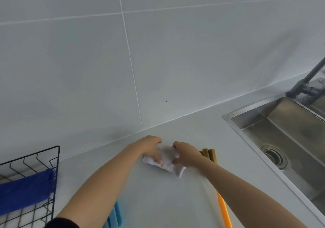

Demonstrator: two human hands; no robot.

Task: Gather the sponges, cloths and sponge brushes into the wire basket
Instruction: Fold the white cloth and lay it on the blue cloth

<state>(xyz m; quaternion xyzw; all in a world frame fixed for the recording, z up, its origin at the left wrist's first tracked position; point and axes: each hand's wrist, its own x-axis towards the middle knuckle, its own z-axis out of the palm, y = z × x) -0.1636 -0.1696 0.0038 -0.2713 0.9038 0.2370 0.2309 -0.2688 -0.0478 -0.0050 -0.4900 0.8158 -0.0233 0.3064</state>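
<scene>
white cloth (165, 161) mid-surface, near sink (281, 139) | left hand (151, 148), right hand (186, 154): each grip closed on cloth | soft, light, floppy; bunch the middle | wire basket (52, 159) far left

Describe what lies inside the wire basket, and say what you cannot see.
A dark blue cloth lies in the wire basket, draped to its right wall. Bare mesh floor shows below it. Whatever sits beneath the cloth or past the picture's left edge cannot be seen.
</scene>
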